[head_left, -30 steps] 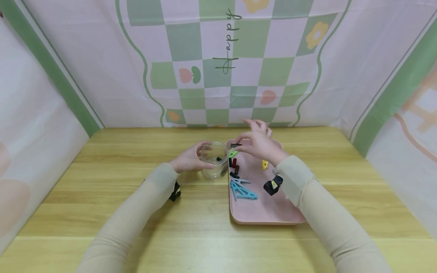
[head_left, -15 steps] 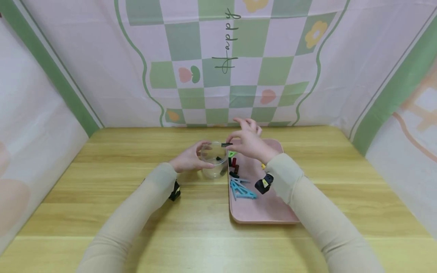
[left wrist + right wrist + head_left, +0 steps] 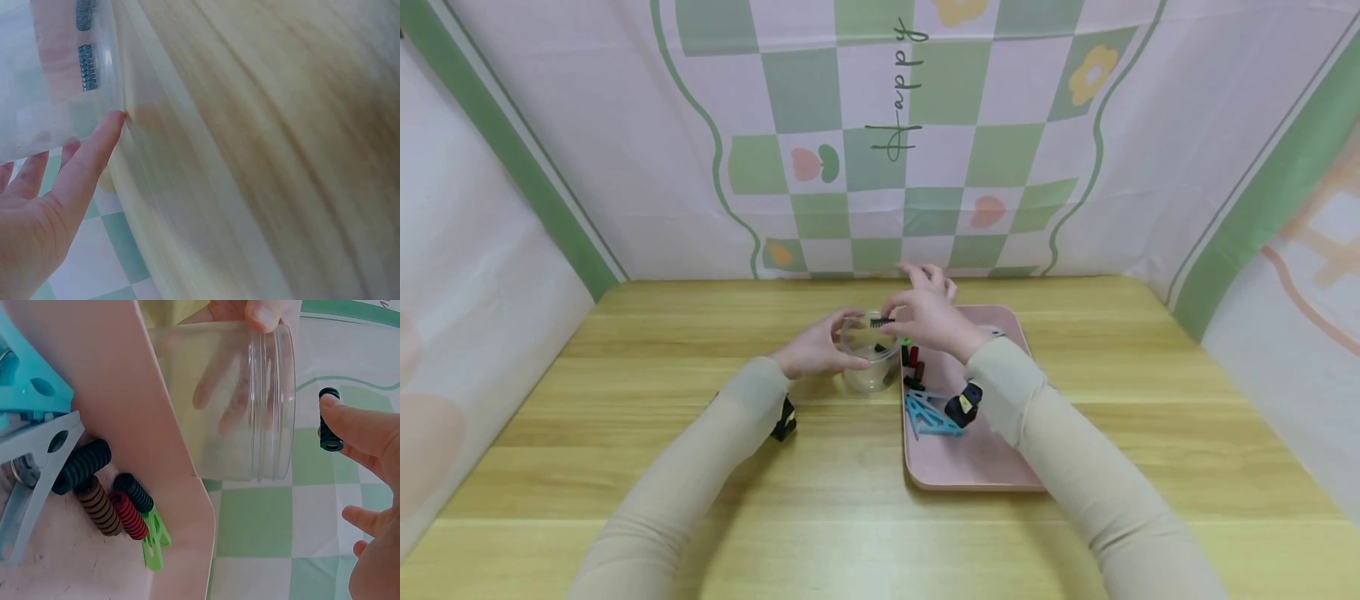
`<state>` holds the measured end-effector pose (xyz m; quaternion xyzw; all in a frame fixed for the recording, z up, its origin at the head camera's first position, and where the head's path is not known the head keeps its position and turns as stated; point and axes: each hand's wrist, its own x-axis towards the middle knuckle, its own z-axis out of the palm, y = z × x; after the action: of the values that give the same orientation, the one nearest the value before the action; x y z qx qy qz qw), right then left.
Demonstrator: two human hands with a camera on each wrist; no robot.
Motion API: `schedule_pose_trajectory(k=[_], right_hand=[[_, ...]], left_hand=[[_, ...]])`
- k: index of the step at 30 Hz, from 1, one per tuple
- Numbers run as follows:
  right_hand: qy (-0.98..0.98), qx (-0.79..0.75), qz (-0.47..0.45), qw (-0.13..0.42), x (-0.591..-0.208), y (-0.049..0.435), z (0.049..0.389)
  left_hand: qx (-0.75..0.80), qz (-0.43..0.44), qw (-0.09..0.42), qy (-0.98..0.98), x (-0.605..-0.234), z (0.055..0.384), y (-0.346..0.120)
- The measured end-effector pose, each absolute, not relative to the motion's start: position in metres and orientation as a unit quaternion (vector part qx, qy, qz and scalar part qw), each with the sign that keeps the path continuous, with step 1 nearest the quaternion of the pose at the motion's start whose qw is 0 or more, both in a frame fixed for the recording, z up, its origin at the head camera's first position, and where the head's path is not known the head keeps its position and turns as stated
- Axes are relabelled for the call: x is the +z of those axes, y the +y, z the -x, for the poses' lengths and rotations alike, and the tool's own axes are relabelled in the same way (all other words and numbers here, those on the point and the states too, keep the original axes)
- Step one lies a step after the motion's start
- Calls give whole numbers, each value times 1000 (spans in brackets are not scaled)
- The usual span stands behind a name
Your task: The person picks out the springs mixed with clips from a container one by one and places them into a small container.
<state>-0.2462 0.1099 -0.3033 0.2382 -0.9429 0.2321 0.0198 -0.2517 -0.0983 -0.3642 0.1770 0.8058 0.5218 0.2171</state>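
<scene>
My left hand [image 3: 816, 348] grips a clear plastic jar [image 3: 871, 380] from the left, thumb and fingers spread around its wall. The jar stands upright with its mouth open. Through its side, the left wrist view shows dark coil springs [image 3: 88, 67] low down inside. Between thumb and fingers, my right hand [image 3: 931, 317] pinches a black coil spring [image 3: 331, 419]. In the head view that spring overlaps the jar's mouth; the right wrist view shows it apart from the rim.
Against the jar's right side lies a pink tray [image 3: 985, 467]. It holds a red spring [image 3: 129, 515], a brown spring [image 3: 98, 507], dark springs [image 3: 84, 465], blue clips [image 3: 934, 421], a grey clip [image 3: 44, 453] and a light green clip [image 3: 154, 544]. A patterned cloth [image 3: 872, 108] hangs behind the wooden table [image 3: 820, 517].
My right hand has moved left from the tray, carrying the black spring over the jar's mouth. The left hand and the jar have stayed in place.
</scene>
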Motion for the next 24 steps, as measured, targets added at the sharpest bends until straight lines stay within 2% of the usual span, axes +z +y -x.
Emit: schedule_pose_trajectory(k=[24], right_hand=[[-938, 249, -241, 16, -302, 113, 243]], left_hand=[[517, -178, 214, 809, -361, 248, -97]])
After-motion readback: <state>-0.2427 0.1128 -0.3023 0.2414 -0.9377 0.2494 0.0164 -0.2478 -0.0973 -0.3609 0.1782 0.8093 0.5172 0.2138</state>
